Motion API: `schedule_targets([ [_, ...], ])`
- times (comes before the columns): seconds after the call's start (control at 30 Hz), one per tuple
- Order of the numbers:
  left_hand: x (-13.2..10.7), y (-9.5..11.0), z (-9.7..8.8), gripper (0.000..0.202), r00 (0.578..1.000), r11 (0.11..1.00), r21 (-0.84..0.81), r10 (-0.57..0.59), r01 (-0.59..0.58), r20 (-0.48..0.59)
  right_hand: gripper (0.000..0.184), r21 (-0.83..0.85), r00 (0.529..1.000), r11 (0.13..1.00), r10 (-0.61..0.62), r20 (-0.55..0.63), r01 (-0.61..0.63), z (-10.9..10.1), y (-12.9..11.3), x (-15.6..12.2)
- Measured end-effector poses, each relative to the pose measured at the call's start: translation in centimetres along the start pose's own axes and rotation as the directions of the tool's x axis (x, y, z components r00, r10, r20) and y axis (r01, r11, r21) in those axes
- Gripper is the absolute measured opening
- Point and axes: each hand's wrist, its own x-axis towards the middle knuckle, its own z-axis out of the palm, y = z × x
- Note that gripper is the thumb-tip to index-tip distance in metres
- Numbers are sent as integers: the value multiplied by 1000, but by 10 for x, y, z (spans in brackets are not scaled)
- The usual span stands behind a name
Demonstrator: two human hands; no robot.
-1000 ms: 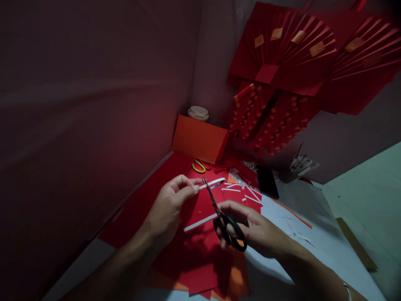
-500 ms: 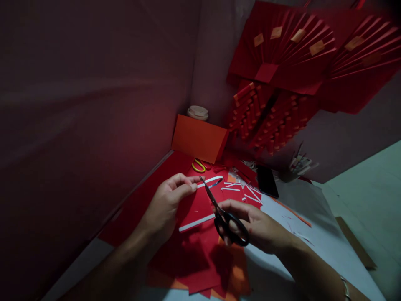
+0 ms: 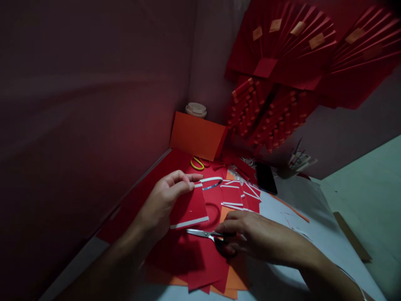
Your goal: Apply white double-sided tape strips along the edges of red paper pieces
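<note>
Red card [image 3: 188, 207] is sitting in the middle of the scene, just above the paper-covered table, with one white strip [image 3: 189, 223] running along its near edge and another along its far edge. I am pinching its far left part between the thumb and fingers of my left hand [image 3: 167, 194]. Beside those fingertips a narrow white band [image 3: 213, 179] is curling out to the right in a loop. My right hand [image 3: 247, 230] is gripping black-handled scissors [image 3: 205, 233], its fingers curled around the handles; the blades are pointing left, just on the near side of the card. I cannot tell whether the blades are fully together.

Under my hands, red sheets [image 3: 188, 261] are overlapping orange sheets [image 3: 238, 274]. To the right, small red pieces [image 3: 232, 195] with white strips are lying in a group, and farther right an orange strip [image 3: 291, 208] is resting near a dark phone [image 3: 266, 179]. On the far side, a yellow scissor handle [image 3: 197, 163] is lying before a folded orange card [image 3: 197, 136], which is standing in front of a lidded cup [image 3: 196, 109]. Red pleated fans [image 3: 282, 50] are hanging on the far wall, above rows of red rolls [image 3: 278, 121].
</note>
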Motion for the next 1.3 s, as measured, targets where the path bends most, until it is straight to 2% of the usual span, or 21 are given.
schedule_targets([
  [0.1, 1, -7, 2, 15, 998, 996, 93, 4, -9, 63, 18, 85, 989, 996, 42, -140, -30, -9, -7, -5],
  [0.2, 1, -15, 3, 13, 990, 994, 106, 2, -18, 144, 18, 352, 956, 934, 150, -254, -53, -12, -10, -3],
  [0.3, 1, -23, 4, 15, 977, 993, 121, -13, -13, 214, 22, 596, 943, 802, 235, -235, -51, 0, -13, 6],
  [0.37, 2, -26, 5, 16, 969, 989, 145, -22, -14, 246, 21, 643, 948, 764, 243, -208, -55, 6, -12, 11],
  [0.43, 3, -26, 6, 16, 970, 987, 161, -14, -26, 242, 26, 631, 946, 774, 237, -221, -46, 4, -7, 12],
  [0.5, 4, -25, 5, 14, 980, 989, 142, 20, -49, 199, 28, 588, 920, 808, 254, -300, -32, -8, 6, 8],
  [0.6, 6, -22, 3, 14, 991, 993, 79, 82, -90, 108, 33, 574, 817, 818, 359, -451, -43, -29, 37, 5],
  [0.63, 7, -22, 2, 13, 992, 994, 56, 90, -95, 85, 33, 568, 796, 819, 399, -455, -85, -33, 49, 6],
  [0.8, 13, -25, -1, 15, 997, 997, -42, 64, -61, 51, 33, 520, 808, 819, 467, -359, -242, -24, 96, 20],
  [0.9, 15, -27, 0, 17, 998, 999, -34, 40, -39, 47, 24, 439, 775, 859, 459, -434, -263, -21, 99, 24],
  [1.0, 15, -27, 2, 16, 998, 999, 23, 20, -22, 56, 23, 364, 708, 913, 380, -596, -183, -27, 82, 23],
  [1.07, 14, -28, 4, 15, 997, 998, 66, 0, -5, 75, 30, 330, 718, 940, 293, -632, -93, -28, 65, 22],
  [1.17, 14, -30, 6, 15, 993, 993, 118, -22, 8, 114, 31, 317, 816, 938, 70, -574, 142, -19, 43, 23],
  [1.23, 14, -31, 6, 15, 991, 989, 149, -20, 0, 134, 25, 343, 850, 919, 15, -526, 196, -8, 36, 26],
  [1.3, 15, -31, 6, 16, 990, 980, 199, 2, -30, 138, 21, 400, 869, 892, 14, -495, 213, 2, 36, 29],
])
